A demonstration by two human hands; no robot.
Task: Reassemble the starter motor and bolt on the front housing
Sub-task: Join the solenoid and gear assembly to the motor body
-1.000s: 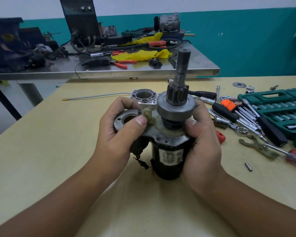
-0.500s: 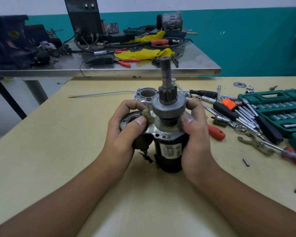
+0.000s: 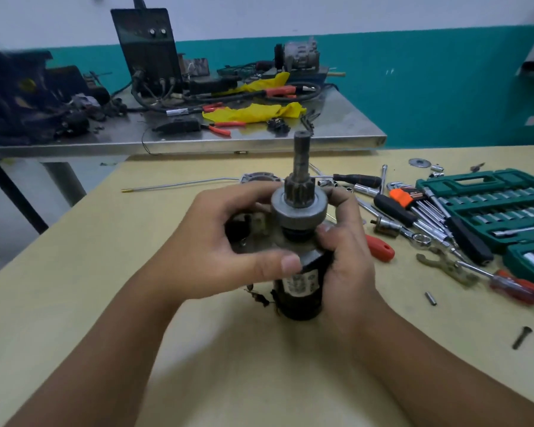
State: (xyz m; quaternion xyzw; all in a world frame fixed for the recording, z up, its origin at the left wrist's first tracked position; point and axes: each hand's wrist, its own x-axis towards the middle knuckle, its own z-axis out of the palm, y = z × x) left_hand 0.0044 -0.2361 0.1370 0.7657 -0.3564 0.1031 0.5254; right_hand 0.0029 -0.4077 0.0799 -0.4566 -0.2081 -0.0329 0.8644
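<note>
The starter motor (image 3: 301,291) stands upright on the yellow table (image 3: 105,272), a black cylinder with a white label. Its grey drive gear and shaft (image 3: 299,192) stick up from the top. My left hand (image 3: 216,251) wraps the motor's left side, thumb pressed across the front just above the label. My right hand (image 3: 346,241) grips the right side, fingers curled under the grey clutch disc. The aluminium front housing (image 3: 261,177) lies on the table just behind my left hand, mostly hidden.
A green socket set case (image 3: 487,204) lies open at the right, with ratchets, screwdrivers and wrenches (image 3: 413,217) spread beside it. A loose pin (image 3: 430,298) and a bolt (image 3: 521,336) lie near the right front. A thin rod (image 3: 179,185) lies behind. A cluttered steel bench (image 3: 198,140) stands beyond.
My left thumb has slid down from the fork lever at the top to the motor body above the label. The motor has stayed upright in both hands.
</note>
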